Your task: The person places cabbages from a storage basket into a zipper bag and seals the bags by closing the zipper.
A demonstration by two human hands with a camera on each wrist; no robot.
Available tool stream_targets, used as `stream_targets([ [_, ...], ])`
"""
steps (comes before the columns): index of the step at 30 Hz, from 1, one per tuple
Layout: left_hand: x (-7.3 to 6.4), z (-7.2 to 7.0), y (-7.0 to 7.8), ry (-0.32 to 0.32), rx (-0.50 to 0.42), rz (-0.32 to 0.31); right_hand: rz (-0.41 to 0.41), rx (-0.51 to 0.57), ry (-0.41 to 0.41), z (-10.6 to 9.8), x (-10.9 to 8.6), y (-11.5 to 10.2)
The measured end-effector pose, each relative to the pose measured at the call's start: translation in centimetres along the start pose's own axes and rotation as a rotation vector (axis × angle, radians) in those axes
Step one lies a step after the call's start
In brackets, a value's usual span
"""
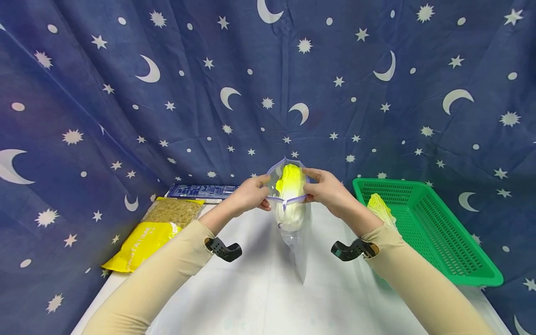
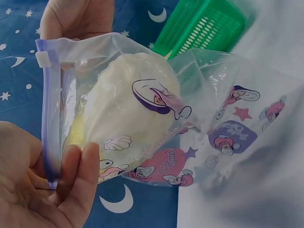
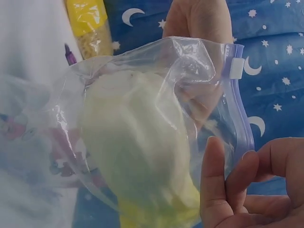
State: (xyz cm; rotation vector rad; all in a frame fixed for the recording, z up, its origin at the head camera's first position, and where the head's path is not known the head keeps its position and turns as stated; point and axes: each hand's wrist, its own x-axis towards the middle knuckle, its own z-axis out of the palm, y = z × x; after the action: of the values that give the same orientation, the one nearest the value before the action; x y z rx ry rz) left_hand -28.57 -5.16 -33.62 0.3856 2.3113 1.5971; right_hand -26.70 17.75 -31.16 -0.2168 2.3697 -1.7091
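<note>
A clear zip bag (image 2: 199,137) with a purple slider edge and cartoon prints hangs between both hands, its mouth spread open. Inside its upper part sits a napa cabbage (image 1: 291,186), yellow leaves toward the mouth and pale base downward. My left hand (image 1: 251,193) pinches the left side of the bag's rim between thumb and fingers. On the opposite side my right hand (image 1: 328,191) pinches the rim the same way. The bag's lower end tapers down, limp, over the white table. In the right wrist view the white slider (image 3: 236,68) shows at one end of the purple edge.
At right stands a green basket (image 1: 427,228) with another napa cabbage (image 1: 380,208) in it, partly behind the right forearm. A yellow pasta bag (image 1: 146,237) lies at left, and a blue printed packet (image 1: 201,191) behind it. A starry curtain (image 1: 268,83) hangs behind the table.
</note>
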Motion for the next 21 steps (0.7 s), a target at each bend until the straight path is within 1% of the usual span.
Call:
stream_targets([
  [7, -0.4, -0.3, -0.1, 0.044, 0.11, 0.066, 0.031, 0.008, 0.005, 0.3, 0.2, 0.6],
  [9, -0.4, -0.4, -0.1, 0.059, 0.137, 0.071, 0.038, 0.014, 0.015, 0.4, 0.1, 0.7],
  [12, -0.5, -0.6, -0.1, 0.08, 0.162, 0.058, 0.042, 0.019, 0.036, 0.4, 0.0, 0.5],
  [14, -0.5, -0.9, 0.1, 0.099, 0.176, 0.061, 0.035, 0.02, 0.052, 0.4, -0.1, 0.4],
  [18, -0.6, -1.3, 0.8, 0.123, 0.195, 0.091, 0.011, 0.023, 0.072, 0.3, -0.1, 0.0],
  [21, -0.8, -1.7, 1.5, 0.12, 0.209, 0.107, 0.002, 0.028, 0.076, 0.2, -0.1, -0.3],
])
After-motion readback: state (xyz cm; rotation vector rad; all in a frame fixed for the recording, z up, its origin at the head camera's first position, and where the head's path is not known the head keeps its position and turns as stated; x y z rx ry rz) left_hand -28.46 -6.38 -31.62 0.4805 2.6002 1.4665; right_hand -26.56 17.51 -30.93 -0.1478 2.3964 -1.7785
